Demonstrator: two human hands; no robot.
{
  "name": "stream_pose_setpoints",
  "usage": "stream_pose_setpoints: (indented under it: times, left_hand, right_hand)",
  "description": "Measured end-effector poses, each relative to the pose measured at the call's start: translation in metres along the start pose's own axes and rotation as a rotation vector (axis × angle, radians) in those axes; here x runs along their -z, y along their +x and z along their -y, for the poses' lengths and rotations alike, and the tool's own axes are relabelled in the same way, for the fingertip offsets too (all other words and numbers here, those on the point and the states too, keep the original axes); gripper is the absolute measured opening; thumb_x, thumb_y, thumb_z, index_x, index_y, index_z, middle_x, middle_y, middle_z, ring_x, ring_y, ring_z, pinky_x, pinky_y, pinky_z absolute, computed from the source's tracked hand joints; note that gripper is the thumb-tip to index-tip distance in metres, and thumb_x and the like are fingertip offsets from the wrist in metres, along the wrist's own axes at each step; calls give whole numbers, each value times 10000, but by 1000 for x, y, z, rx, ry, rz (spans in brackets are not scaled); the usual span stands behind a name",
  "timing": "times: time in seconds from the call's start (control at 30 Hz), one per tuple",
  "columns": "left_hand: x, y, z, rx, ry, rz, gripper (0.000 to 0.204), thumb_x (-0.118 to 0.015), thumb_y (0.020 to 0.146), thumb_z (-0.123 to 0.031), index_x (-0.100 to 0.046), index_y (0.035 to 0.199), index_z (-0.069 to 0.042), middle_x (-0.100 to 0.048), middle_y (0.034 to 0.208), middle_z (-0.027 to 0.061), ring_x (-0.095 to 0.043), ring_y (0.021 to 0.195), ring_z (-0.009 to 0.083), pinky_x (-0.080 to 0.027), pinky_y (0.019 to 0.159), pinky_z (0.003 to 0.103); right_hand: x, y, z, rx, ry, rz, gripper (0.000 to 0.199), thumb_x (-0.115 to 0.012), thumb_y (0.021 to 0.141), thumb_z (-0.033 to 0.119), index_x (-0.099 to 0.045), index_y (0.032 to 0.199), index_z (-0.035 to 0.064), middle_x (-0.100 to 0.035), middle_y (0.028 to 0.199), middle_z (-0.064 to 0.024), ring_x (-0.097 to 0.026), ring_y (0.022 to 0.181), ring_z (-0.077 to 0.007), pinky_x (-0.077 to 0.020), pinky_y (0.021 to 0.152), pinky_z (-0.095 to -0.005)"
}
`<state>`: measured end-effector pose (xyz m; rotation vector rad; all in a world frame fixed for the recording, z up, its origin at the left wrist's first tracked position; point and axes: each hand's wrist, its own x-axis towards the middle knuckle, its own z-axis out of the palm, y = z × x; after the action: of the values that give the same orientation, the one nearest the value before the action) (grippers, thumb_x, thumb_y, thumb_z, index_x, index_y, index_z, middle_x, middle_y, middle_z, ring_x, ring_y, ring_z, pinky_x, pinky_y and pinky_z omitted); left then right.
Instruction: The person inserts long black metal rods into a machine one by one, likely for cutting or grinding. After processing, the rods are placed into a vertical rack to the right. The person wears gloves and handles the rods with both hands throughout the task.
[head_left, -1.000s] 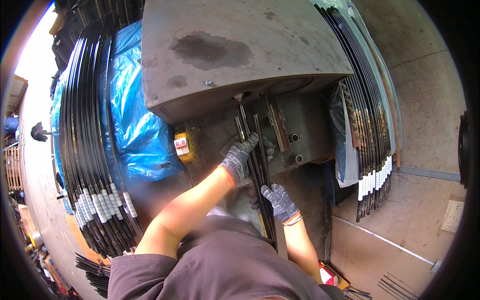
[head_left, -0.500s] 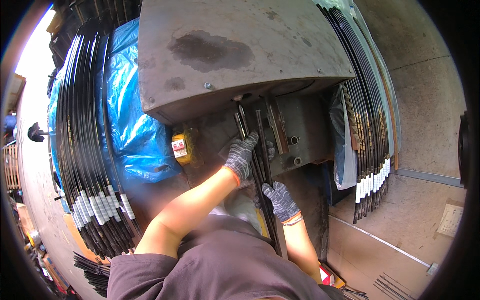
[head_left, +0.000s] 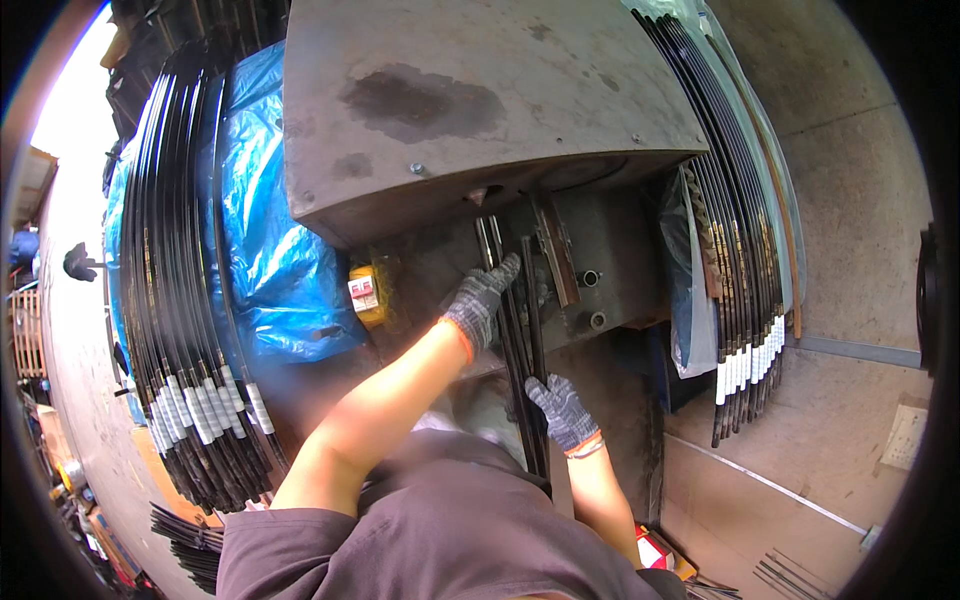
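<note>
Grey knitted gloves with orange cuffs cover both my hands. My left hand is closed around long, dark metal rods below the front of the grey metal housing. Two rod ends are bright and shiny, side by side, a little short of a hole under the housing's edge. Another dark rod lies just to their right. Lower down, my right hand grips the rods from the right side, its fingers partly hidden behind them. The rods' lower ends run toward my body.
Blue plastic sheeting and a row of black rods with white-wrapped ends are on the left. More such rods stand at right. A yellow switch box sits left of my hands; a rusty metal bar is right of the rods.
The rods have moved back from the housing's hole, toward my body. The two shiny ends now sit nearly level. My hands have shifted only slightly.
</note>
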<state>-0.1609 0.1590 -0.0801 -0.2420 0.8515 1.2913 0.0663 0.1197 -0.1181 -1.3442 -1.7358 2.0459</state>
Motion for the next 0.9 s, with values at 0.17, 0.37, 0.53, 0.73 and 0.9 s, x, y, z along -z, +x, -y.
stream_pose_setpoints:
  times: [0.17, 0.37, 0.53, 0.73, 0.9]
  left_hand:
    - [4, 18, -2, -18, -25, 31, 225, -534, 889, -253, -600, 911, -39, -652, 822, 128, -639, 736, 249, -539, 657, 365]
    - [5, 27, -8, -35, -31, 26, 213, -558, 876, -255, -591, 878, -45, -643, 783, 116, -631, 699, 240, -535, 623, 361]
    - [6, 32, -10, -50, 36, -51, 231, -570, 869, -269, -594, 839, -41, -640, 737, 115, -627, 640, 234, -532, 573, 357]
    - [15, 49, -2, -131, 133, -129, 290, -619, 819, -362, -562, 788, -79, -579, 667, 51, -550, 485, 190, -473, 377, 343]
    - [13, 48, -1, -136, 112, -142, 294, -614, 822, -364, -564, 790, -77, -584, 667, 56, -562, 497, 194, -478, 382, 343]
  right_hand:
    - [4, -26, 7, -192, 215, 80, 286, -518, 890, 250, -605, 813, -11, -627, 692, -105, -585, 627, -183, -444, 585, -324]
    - [-1, -30, 29, -249, 412, 98, 286, -546, 885, 264, -556, 903, -21, -626, 731, -123, -626, 667, -209, -510, 623, -321]
    - [-3, -26, 34, -241, 371, 81, 277, -526, 893, 249, -593, 844, -15, -631, 708, -87, -592, 639, -151, -472, 611, -274]
    - [-2, -26, 40, -252, 356, 73, 278, -537, 887, 252, -592, 818, -12, -630, 696, -87, -592, 616, -151, -473, 590, -278]
    - [1, -24, 36, -255, 309, 90, 298, -529, 890, 267, -595, 814, -13, -633, 691, -90, -594, 607, -155, -476, 585, -289]
